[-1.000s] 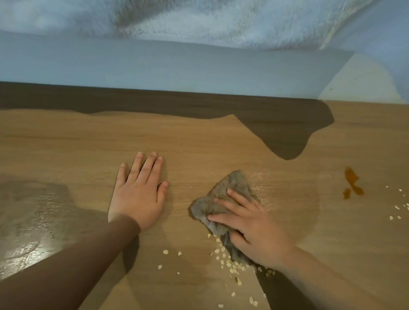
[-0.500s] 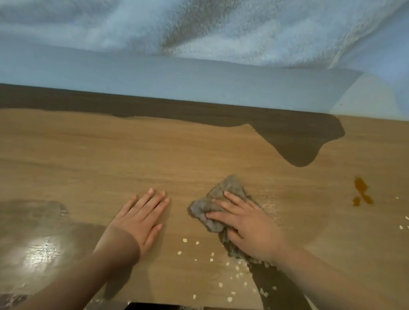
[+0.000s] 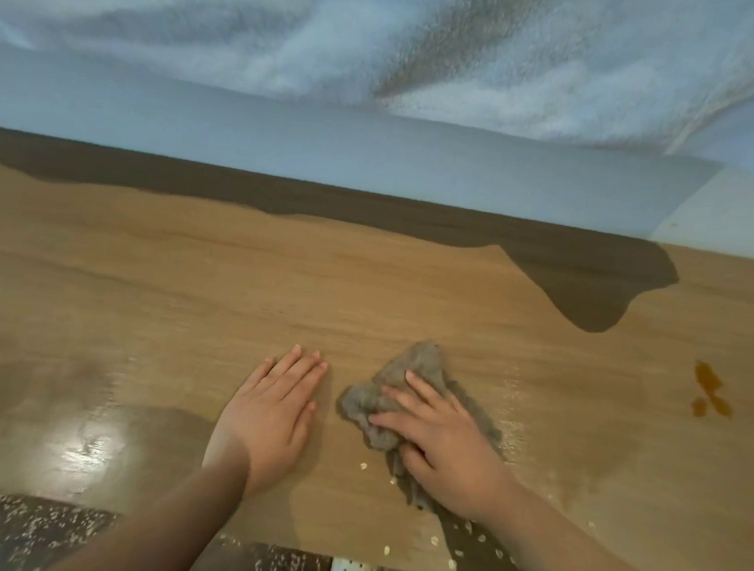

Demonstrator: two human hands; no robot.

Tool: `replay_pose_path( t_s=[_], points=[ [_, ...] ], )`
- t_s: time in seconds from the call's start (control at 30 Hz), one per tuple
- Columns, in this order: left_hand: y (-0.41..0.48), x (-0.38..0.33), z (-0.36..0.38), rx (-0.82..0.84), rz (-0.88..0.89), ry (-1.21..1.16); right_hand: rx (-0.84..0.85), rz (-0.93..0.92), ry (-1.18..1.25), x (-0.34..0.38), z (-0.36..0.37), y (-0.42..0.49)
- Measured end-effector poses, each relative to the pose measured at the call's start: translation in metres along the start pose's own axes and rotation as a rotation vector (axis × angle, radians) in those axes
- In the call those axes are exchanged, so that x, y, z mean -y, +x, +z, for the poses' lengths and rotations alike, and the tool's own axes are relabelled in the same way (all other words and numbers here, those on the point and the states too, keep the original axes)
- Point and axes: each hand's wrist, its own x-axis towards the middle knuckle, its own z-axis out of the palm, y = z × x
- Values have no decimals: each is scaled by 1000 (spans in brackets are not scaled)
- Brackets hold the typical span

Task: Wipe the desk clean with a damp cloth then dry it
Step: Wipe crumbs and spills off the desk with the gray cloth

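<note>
Cloth (image 3: 417,362) pulled nearer: grey, crumpled (seemingly damp).

Fluffy blue-white fabric (image 3: 381,43) hangs above pale blue panel (image 3: 373,166). Amber stain (image 3: 708,389) far right. Pale flakes (image 3: 387,550) scattered bottom centre. Speckled dark floor (image 3: 20,528) bottom left.

Left hand (image 3: 270,415): flat, palm down on the desk (image 3: 189,296) near its front edge. Fingers are straight and close together, pointing at the far edge. Right hand (image 3: 440,443): just beside it, palm down, pressing the cloth (image 3: 418,367). Fingers are straight, slightly spread, angled far-left. Both forearms are bare and come in over the front edge, converging.
</note>
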Motion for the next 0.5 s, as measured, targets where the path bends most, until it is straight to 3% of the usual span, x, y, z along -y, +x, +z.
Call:
replay_pose_path(
  t_s=[0.1, 0.27, 0.43, 0.5],
  points=[
    [-6, -1, -2, 0, -7, -3, -51, 92, 56, -11, -8, -5],
    [-27, 9, -4, 42, 84, 88, -227, 395, 62, 15, 1, 26],
    [-59, 14, -3, 135, 99, 38, -48, 121, 34, 62, 33, -32],
    [-65, 13, -7, 126, 77, 27, 13, 109, 4, 64, 33, -46]
  ],
)
